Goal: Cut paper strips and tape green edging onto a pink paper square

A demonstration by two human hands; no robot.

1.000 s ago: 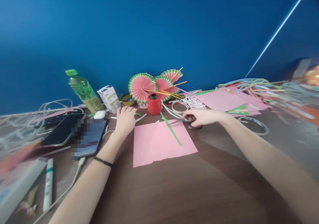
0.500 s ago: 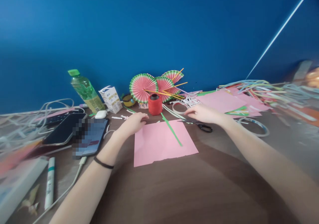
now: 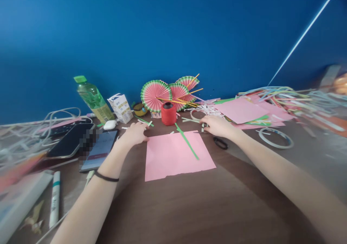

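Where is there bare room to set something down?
Bare tabletop lies this side of the pink sheet, between the forearms. Crowded: beyond the sheet, with the red spool and paper fans; left, with phones and a marker.

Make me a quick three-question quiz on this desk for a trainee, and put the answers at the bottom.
1. Which thing lies over the far edge of the pink sheet? (a) a marker (b) a green strip (c) a phone
2. True or false: the left hand is holding the red spool.
3. Fill in the blank: the black scissors handle lies nearest the person's ____ hand.

Key: 1. b. 2. False; the red spool stands apart from the left hand. 3. right; the right hand is just beyond the handle.
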